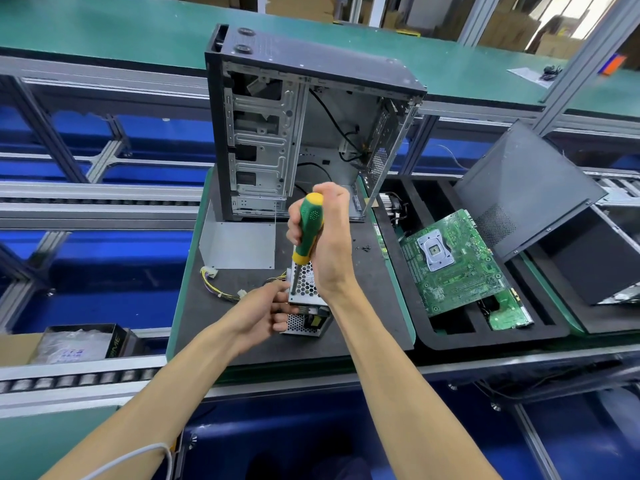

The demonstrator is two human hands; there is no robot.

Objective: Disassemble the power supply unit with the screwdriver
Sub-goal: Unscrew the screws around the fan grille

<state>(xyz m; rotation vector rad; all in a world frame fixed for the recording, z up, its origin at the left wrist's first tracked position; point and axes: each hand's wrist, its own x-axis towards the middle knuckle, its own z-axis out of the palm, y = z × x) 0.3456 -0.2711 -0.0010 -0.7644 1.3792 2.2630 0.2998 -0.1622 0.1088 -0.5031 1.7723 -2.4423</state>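
A small metal power supply unit with honeycomb vents stands on the dark mat, its cables trailing to the left. My left hand grips its left side and front. My right hand holds a green and yellow screwdriver almost upright above it. The shaft's tip meets the unit's top face near its left edge.
An open, empty computer case stands upright behind the unit. A grey metal panel lies left of it. Loose screws lie to the right. A foam tray holds a green motherboard. A black side cover leans at the right.
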